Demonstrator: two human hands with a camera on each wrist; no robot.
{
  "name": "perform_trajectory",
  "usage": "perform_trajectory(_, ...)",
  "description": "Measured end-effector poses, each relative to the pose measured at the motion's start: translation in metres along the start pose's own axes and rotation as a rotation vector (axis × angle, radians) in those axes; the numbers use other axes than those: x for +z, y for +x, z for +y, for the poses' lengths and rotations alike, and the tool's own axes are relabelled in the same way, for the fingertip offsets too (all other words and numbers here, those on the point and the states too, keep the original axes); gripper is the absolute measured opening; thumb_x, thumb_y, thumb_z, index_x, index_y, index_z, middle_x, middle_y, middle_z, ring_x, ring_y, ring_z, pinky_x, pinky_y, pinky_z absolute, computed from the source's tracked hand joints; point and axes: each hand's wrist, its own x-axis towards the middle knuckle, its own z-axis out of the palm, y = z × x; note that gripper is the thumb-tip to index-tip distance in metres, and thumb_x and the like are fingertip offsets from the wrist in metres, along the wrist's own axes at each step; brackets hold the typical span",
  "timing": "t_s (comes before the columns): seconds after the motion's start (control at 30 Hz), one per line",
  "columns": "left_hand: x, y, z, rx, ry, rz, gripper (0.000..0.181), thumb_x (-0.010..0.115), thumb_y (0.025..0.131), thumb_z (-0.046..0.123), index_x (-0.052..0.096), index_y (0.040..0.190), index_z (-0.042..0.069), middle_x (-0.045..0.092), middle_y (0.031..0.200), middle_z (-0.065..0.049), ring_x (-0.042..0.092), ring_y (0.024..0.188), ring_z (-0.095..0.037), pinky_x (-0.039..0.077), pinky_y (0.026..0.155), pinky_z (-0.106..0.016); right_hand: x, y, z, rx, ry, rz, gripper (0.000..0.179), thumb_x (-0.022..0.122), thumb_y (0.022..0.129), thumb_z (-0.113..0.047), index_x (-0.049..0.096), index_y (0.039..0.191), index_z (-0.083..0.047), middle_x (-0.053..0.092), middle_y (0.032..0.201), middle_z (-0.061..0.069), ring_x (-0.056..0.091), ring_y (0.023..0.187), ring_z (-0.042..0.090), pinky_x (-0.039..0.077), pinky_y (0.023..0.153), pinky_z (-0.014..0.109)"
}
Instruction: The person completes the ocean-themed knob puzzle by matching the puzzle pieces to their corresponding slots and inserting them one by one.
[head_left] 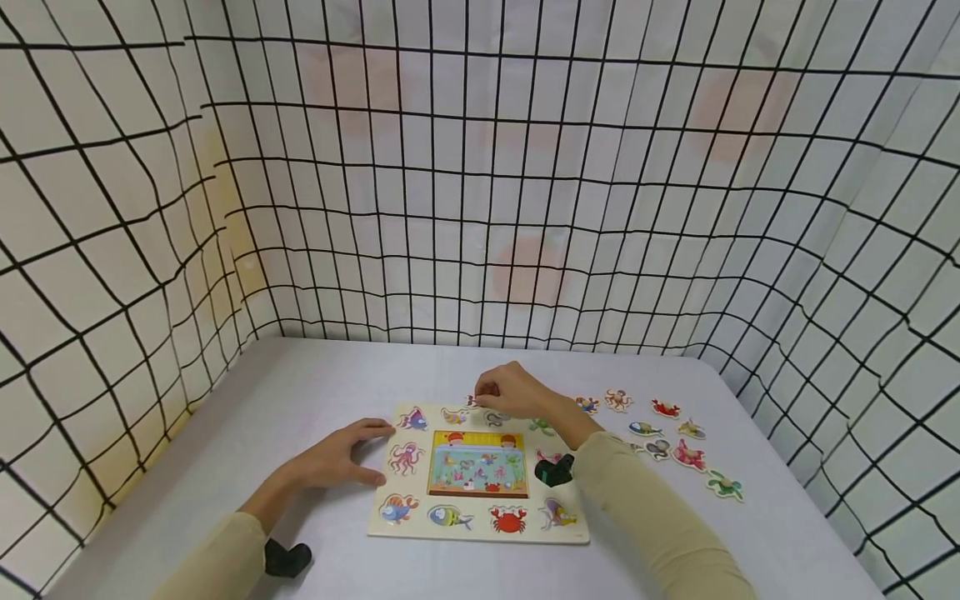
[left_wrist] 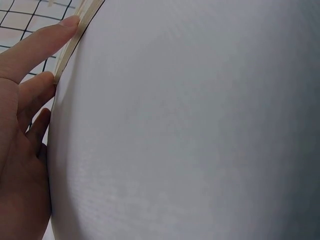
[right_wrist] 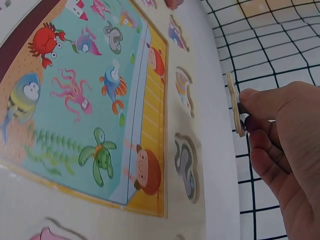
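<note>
A wooden sea-animal puzzle board (head_left: pixel 418 490) lies flat on the table, with an aquarium picture in its middle and animal shapes around the border. My left hand (head_left: pixel 333 454) is at the board's left edge, its thumb and fingertips spread apart and touching the rim. Just above the board's far edge, my right hand (head_left: pixel 517 390) pinches a small puzzle piece (right_wrist: pixel 235 106) by its knob. That piece is seen edge-on in the right wrist view, so its picture is mostly hidden. Nearest to it on the board is the grey eel-shaped recess (right_wrist: pixel 186 167).
Several loose puzzle pieces lie right of the board, among them a red crab (head_left: pixel 665 408), an octopus (head_left: pixel 618 400), a pink piece (head_left: pixel 688 455) and a green turtle (head_left: pixel 724 485). Black wire mesh (head_left: pixel 480 217) stands around the white table (head_left: pixel 330 375) at the back and sides.
</note>
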Motion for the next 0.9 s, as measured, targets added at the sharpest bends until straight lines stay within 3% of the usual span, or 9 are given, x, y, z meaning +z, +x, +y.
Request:
perform_trajectory(0.3, 0.0, 0.0, 0.002, -0.007, 0.002, 0.004, 0.084, 0.092, 0.077, 0.036, 0.056, 0.149, 0.009, 0.041, 0.159, -0.017, 0.026, 0.149, -0.049, 0.017, 0.115, -0.073, 0.01, 0.017, -0.008, 0.025, -0.004, -0.041, 0.008, 0.072, 0.1, -0.018, 0.077, 0.095, -0.015, 0.065, 0.079, -0.012, 0.056, 0.071, 0.007, 0.052, 0.068, 0.025)
perform_trajectory(0.57, -0.002, -0.001, 0.003, -0.001, 0.003, -0.004, 0.085, 0.091, 0.078, 0.036, 0.055, 0.149, 0.008, 0.041, 0.158, -0.018, 0.027, 0.148, -0.049, 0.017, 0.116, -0.073, 0.017, 0.039, -0.022, -0.019, -0.019, -0.07, 0.008, 0.071, 0.1, -0.019, 0.077, 0.098, -0.014, 0.067, 0.083, -0.011, 0.058, 0.074, 0.007, 0.052, 0.071, 0.023)
perform_trajectory(0.9, -0.002, 0.0, 0.002, -0.008, 0.006, -0.001, 0.084, 0.091, 0.078, 0.037, 0.056, 0.149, 0.01, 0.042, 0.158, -0.016, 0.028, 0.148, -0.047, 0.019, 0.115, -0.073, 0.04, 0.063, -0.038, -0.026, -0.018, -0.114, 0.011, 0.07, 0.101, -0.021, 0.078, 0.1, -0.014, 0.068, 0.084, -0.011, 0.059, 0.073, 0.005, 0.051, 0.071, 0.019)
